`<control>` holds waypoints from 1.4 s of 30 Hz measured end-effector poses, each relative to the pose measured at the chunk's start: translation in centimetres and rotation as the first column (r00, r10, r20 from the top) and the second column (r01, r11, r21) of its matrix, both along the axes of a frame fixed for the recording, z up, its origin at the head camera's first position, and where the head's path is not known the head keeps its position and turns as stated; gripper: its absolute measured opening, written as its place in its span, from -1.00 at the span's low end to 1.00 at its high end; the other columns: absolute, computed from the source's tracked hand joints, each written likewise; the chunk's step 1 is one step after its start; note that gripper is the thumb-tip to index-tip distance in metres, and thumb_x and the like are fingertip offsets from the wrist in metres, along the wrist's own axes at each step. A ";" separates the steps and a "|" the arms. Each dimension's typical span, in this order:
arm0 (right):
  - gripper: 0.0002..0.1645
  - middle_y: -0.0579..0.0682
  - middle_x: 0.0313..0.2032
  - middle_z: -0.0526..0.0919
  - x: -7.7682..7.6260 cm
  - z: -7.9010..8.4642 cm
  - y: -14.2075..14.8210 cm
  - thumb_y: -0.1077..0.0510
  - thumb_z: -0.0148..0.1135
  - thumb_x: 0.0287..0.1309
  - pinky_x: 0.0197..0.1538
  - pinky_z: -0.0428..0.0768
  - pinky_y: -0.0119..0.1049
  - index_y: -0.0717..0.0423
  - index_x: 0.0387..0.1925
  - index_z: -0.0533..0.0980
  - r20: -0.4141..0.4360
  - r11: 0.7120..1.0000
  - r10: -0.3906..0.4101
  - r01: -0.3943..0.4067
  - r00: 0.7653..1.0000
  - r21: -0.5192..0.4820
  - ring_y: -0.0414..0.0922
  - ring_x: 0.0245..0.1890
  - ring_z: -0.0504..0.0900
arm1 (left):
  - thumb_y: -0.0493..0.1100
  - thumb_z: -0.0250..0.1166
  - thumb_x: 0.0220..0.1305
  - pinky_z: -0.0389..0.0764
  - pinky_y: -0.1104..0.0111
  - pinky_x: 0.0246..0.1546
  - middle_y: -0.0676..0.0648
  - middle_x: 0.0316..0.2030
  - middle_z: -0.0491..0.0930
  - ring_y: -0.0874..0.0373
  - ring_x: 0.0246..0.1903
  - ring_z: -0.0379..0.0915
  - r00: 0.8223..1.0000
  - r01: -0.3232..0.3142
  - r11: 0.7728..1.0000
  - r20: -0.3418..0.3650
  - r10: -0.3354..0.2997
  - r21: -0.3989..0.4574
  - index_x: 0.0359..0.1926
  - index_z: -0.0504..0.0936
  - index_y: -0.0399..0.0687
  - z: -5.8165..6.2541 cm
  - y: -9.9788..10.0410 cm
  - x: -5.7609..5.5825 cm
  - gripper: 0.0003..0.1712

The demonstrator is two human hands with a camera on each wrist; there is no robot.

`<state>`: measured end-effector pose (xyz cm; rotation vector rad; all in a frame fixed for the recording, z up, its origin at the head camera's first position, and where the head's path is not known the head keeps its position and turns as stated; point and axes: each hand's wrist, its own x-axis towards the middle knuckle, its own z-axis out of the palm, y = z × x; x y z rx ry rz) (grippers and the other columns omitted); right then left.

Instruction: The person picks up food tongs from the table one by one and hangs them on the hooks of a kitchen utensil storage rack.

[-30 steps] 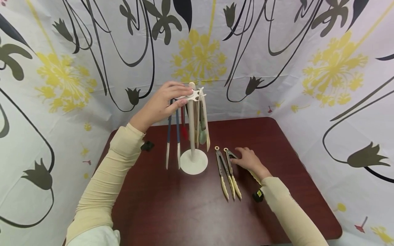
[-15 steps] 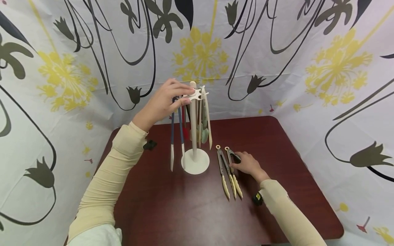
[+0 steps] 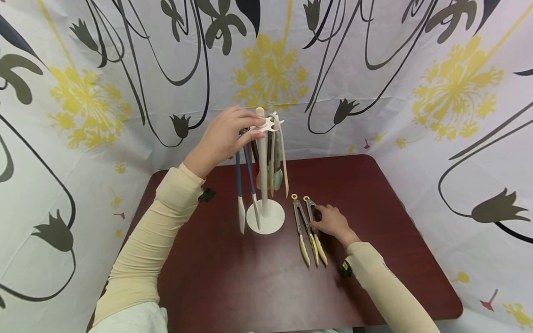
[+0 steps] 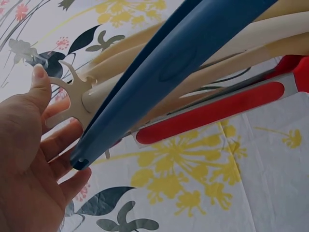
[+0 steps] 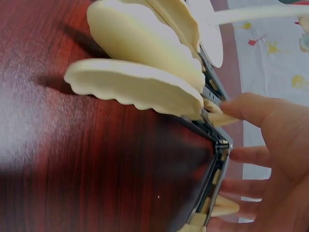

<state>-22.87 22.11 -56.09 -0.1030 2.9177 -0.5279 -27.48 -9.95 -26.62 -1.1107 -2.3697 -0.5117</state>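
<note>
A white utensil stand stands upright on the table. My left hand grips its hooked top ring, thumb on one side and fingers on the other. Blue tongs with white tips hang just below that hand, close to its fingertips in the left wrist view. Two silver tongs with cream scalloped tips lie right of the base. My right hand holds the right-hand tongs, whose arms are spread wide, thumb at one arm and fingers along the other. The left-hand tongs lie beside them, untouched.
Several utensils hang from the stand, among them a red-handled one and a pale green one. A small black object shows by the left cuff. Floral cloth rises behind and beside the dark red table.
The stand's top has turned under my left hand, swinging the blue tongs to the right toward the post. My right hand has moved slightly down and closer onto the right-hand tongs.
</note>
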 end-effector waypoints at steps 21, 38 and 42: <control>-0.20 0.36 0.25 0.43 -1.4 -0.9 -1.4 -0.06 0.23 0.21 0.05 0.54 0.31 0.15 0.41 0.30 -0.003 0.995 -0.090 0.090 0.996 0.037 0.36 0.20 0.43 | 0.19 0.26 0.26 0.63 0.17 -0.05 -0.03 0.01 0.70 0.01 0.03 0.54 0.991 -0.129 0.991 -0.027 0.129 -0.030 0.05 0.72 0.01 0.1 1.6 1.0 -0.51; -0.24 0.35 0.22 0.44 -3.4 -1.2 -1.7 -0.09 0.27 0.23 -0.01 0.59 0.26 0.13 0.38 0.35 -0.039 0.994 -0.103 0.103 0.994 0.021 0.32 0.17 0.47 | 0.21 0.26 0.25 0.62 0.20 -0.15 -0.04 -0.07 0.70 0.00 -0.07 0.54 0.985 -0.169 0.984 -0.031 0.168 -0.050 0.03 0.73 0.04 0.5 2.1 1.2 -0.51; -0.24 0.36 0.23 0.45 -3.6 -1.3 -1.8 -0.09 0.28 0.22 -0.01 0.60 0.25 0.15 0.37 0.36 -0.043 0.995 -0.094 0.096 0.995 0.039 0.33 0.17 0.49 | 0.22 0.26 0.25 0.62 0.19 -0.14 -0.04 -0.06 0.70 0.00 -0.07 0.53 0.985 -0.175 0.983 -0.024 0.174 -0.064 0.04 0.73 0.04 0.5 2.2 1.2 -0.51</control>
